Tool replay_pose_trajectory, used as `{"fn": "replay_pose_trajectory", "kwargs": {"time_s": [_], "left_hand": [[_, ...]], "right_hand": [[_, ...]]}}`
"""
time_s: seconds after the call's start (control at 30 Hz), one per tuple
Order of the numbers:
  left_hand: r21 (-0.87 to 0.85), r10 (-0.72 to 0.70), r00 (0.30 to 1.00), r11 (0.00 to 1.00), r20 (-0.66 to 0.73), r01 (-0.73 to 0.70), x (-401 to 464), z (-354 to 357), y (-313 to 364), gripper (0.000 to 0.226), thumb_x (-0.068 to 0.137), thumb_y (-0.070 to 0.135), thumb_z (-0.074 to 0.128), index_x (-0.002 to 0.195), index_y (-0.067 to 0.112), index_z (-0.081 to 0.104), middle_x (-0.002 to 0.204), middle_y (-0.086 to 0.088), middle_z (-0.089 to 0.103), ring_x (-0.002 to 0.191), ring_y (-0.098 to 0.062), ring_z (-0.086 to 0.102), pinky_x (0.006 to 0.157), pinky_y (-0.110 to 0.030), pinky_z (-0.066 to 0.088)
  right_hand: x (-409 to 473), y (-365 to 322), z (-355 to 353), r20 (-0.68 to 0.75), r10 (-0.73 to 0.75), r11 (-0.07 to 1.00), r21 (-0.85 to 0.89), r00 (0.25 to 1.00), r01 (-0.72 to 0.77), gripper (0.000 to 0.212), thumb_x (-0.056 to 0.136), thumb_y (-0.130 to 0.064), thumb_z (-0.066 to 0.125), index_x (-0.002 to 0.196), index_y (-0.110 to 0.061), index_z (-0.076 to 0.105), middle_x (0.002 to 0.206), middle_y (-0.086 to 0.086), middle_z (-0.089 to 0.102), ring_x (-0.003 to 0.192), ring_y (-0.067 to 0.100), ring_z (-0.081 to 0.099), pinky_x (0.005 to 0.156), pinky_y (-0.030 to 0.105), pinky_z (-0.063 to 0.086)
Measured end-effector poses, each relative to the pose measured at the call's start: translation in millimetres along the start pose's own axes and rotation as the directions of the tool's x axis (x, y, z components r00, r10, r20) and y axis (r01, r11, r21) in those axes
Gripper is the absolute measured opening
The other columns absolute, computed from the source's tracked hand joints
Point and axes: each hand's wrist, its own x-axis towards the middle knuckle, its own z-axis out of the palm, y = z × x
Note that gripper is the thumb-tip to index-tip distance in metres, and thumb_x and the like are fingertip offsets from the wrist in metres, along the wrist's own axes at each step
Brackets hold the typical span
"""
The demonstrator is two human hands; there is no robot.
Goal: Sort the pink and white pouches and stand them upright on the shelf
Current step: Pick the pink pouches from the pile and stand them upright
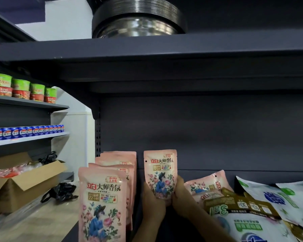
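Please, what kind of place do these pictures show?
Most likely a small shop during restocking. Dark metal retail shelving carries rows of blue drink cans and green-lidded cups, and identical pink floral pouches printed with a 3.8 price stand in a row. An open cardboard box sits nearby.

Dim, flat light; dark shelf (147, 49) bowed by wide-angle; white pouches (269, 206) blurred bottom-right.

Two bare hands, left (153, 200) and right (179, 198), rising from six o'clock on bare forearms. No sleeves, gloves, rings, watch or bracelet in view as far as the wrists show. Fingers short and rounded; nails too small to make out. Forearms cut off at the bottom edge.
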Motion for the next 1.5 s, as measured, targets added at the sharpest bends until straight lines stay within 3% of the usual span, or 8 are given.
{"fn": "replay_pose_trajectory", "kwargs": {"time_s": [0.13,0.27,0.57,0.73,0.97,1.03,1.17,1.5], "left_hand": [[0.005,-0.011,0.999,1.0,0.042,0.011,2.2,2.1,-2.5,0.044,0.08,-0.002,0.061,0.113,0.023,0.047,0.109,-0.002,0.064,0.101,-0.017,0.064,0.072,-0.025,0.058],[-0.025,0.048,0.995,0.999,0.083,-0.046,-1.5,-0.7,4.5,0.033,0.088,-0.001,0.053,0.114,0.02,0.049,0.099,0.004,0.061,0.084,-0.002,0.058,0.05,-0.007,0.047],[0.05,0.038,0.994,0.998,0.101,-0.044,2.3,-1.3,0.3,0.031,0.092,-0.002,0.045,0.113,0.022,0.047,0.102,0.0,0.061,0.083,-0.005,0.059,0.048,-0.01,0.05],[0.036,-0.028,0.998,0.999,0.061,0.025,2.7,1.9,-4.0,0.052,0.083,-0.006,0.05,0.13,0.015,0.044,0.123,-0.007,0.06,0.106,-0.018,0.06,0.086,-0.034,0.055],[0.046,0.008,0.997,0.999,0.077,-0.011,7.3,4.3,-13.6,0.051,0.08,-0.006,0.053,0.124,0.017,0.044,0.118,-0.002,0.058,0.105,-0.015,0.058,0.068,-0.017,0.055],[0.1,0.056,0.998,0.993,-0.012,-0.054,8.5,6.0,-16.8,0.065,0.075,0.0,0.058,0.134,0.019,0.038,0.13,-0.006,0.052,0.119,-0.022,0.053,0.087,-0.036,0.055],[0.321,0.376,0.898,0.9,-0.228,-0.296,-6.7,5.5,7.2,0.044,0.085,0.0,0.052,0.129,0.002,0.047,0.123,-0.013,0.051,0.114,-0.027,0.051,0.091,-0.033,0.044],[0.4,0.285,0.943,0.855,0.171,-0.33,-12.1,56.8,50.5,0.028,0.092,0.016,0.05,0.116,0.004,0.053,0.114,-0.014,0.059,0.106,-0.029,0.054,0.087,-0.033,0.041]], "right_hand": [[0.6,8.8,-8.1,-0.038,0.059,0.991,-0.121,0.998,-0.063,0.033,0.094,-0.013,0.049,0.123,-0.007,0.034,0.122,0.008,0.057,0.1,0.011,0.057,0.075,0.019,0.053],[3.4,17.8,-10.7,-0.068,0.095,0.956,-0.271,0.993,-0.11,0.032,0.095,-0.02,0.047,0.123,-0.014,0.034,0.12,0.009,0.06,0.106,0.019,0.06,0.091,0.034,0.053],[4.1,16.1,-8.8,-0.064,0.142,0.955,-0.253,0.988,-0.153,0.042,0.097,-0.019,0.042,0.134,-0.017,0.023,0.121,0.009,0.059,0.104,0.018,0.062,0.087,0.029,0.054],[0.1,17.7,-9.9,-0.043,0.121,0.962,-0.242,0.992,-0.127,0.044,0.097,-0.02,0.042,0.135,-0.016,0.021,0.119,0.009,0.061,0.103,0.018,0.063,0.087,0.03,0.055],[-3.3,14.3,-10.8,-0.047,0.16,0.959,-0.229,0.986,-0.167,0.043,0.096,-0.019,0.044,0.135,-0.013,0.026,0.122,0.01,0.061,0.106,0.02,0.062,0.088,0.03,0.052],[-3.5,8.1,-12.0,-0.067,0.185,0.963,-0.185,0.98,-0.195,0.04,0.094,-0.02,0.049,0.13,-0.013,0.031,0.124,0.009,0.059,0.111,0.021,0.06,0.089,0.031,0.05],[-3.7,-4.2,-26.6,-0.154,0.24,0.928,-0.255,0.959,-0.273,0.031,0.09,-0.01,0.053,0.12,-0.008,0.046,0.121,0.011,0.059,0.111,0.024,0.058,0.085,0.029,0.047],[-41.2,5.5,-85.8,-0.186,0.142,0.762,-0.606,0.972,-0.227,0.04,0.086,-0.012,0.057,0.126,-0.007,0.05,0.13,0.014,0.053,0.117,0.03,0.053,0.096,0.032,0.044]]}}
